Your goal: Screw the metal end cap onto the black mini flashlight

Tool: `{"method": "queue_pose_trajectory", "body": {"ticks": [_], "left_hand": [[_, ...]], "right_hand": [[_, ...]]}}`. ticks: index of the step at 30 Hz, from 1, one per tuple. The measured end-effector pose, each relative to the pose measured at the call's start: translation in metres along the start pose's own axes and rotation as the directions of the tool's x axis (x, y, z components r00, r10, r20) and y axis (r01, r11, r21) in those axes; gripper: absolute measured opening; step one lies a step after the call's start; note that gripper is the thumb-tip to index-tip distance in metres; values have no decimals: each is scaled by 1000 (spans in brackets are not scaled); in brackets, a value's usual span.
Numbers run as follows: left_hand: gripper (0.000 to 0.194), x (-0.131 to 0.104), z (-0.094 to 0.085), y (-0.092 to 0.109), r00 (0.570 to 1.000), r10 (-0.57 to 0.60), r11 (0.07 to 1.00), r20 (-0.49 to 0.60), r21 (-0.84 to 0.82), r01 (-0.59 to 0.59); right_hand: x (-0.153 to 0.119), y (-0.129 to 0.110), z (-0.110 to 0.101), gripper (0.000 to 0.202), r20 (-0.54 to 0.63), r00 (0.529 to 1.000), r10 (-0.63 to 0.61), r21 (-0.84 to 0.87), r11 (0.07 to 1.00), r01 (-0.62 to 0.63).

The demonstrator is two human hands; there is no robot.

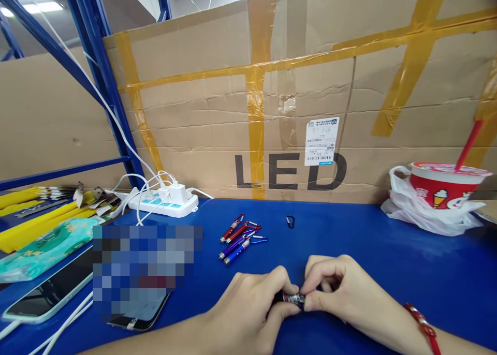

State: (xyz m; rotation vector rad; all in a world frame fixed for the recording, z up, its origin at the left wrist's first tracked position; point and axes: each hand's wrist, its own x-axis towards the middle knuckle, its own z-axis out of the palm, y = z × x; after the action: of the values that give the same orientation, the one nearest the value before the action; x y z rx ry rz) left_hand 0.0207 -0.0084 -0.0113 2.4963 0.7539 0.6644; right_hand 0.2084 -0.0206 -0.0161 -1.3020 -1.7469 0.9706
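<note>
My left hand [260, 303] pinches the body of a small black keychain flashlight [292, 298], held low over the blue tabletop. At its other end the thumb and fingers of my right hand [336, 287] grip the tip, so the fingers hide both ends. A printed label and silvery part show between the two hands. Beyond them lies a loose black carabiner clip [290, 221]. To its left rests a group of several keychain flashlights with carabiners, among them a purple one [233, 246] and a blue one [236, 252].
A white power strip [166, 202] with plugged cables sits at the back left. Nearer are a phone [50, 287], another device partly blurred out, and a teal packet [46, 251]. At the right stands a red cup [442, 187] with a straw. A large cardboard box [209, 117] closes off the back.
</note>
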Motion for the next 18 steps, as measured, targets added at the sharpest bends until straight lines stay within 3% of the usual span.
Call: {"method": "queue_pose_trajectory", "body": {"ticks": [7, 18], "left_hand": [[8, -3, -1, 0, 1000, -3, 1000, 18, 22, 2], [7, -3, -3, 3, 1000, -3, 998, 25, 67, 1]], "right_hand": [[4, 12, -1, 15, 33, 999, -16, 2, 1000, 16], [4, 11, 0, 16, 25, 999, -24, -38, 999, 25]]}}
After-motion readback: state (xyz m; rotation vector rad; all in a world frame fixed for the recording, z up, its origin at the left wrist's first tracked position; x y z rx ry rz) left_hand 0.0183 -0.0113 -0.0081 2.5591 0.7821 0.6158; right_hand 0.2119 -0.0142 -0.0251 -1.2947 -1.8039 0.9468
